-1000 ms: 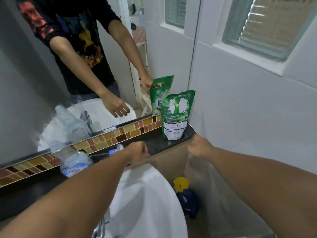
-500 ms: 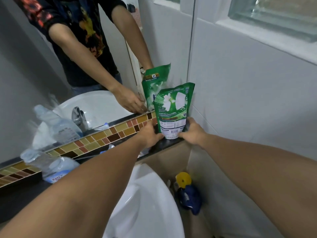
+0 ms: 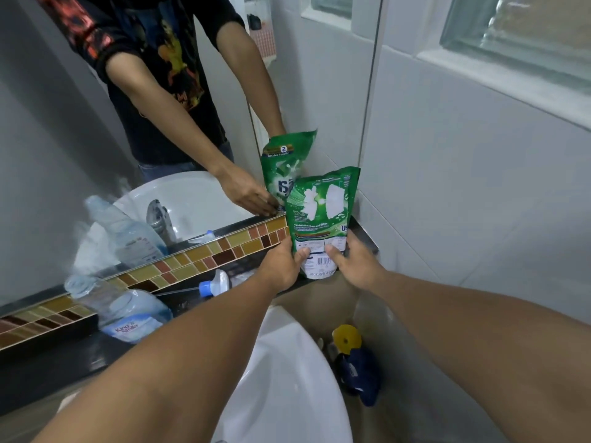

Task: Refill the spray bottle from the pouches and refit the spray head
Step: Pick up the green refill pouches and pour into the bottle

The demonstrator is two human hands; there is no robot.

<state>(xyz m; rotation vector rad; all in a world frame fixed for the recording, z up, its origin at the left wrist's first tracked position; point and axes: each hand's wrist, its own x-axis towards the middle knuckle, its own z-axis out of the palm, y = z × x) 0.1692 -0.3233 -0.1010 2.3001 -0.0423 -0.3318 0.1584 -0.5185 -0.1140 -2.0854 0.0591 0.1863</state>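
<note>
both hands grip the base of the green refill pouch (image 3: 321, 219), left hand (image 3: 281, 266) and right hand (image 3: 353, 263) each closed on a bottom corner, thumbs on its glossy printed face. the pouch stands upright at the right end of the black ledge (image 3: 48, 359), bulging; its contents are hidden. left of the pouch the clear plastic spray bottle (image 3: 124, 306) lies tilted, neck open, with the blue-and-white spray head (image 3: 214, 284) between them. below the pouch, the white sink (image 3: 287, 378).

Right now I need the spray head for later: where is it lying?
The spray head lies on its side on the dark ledge, left of centre in the head view, between the clear spray bottle and the left hand.
</note>
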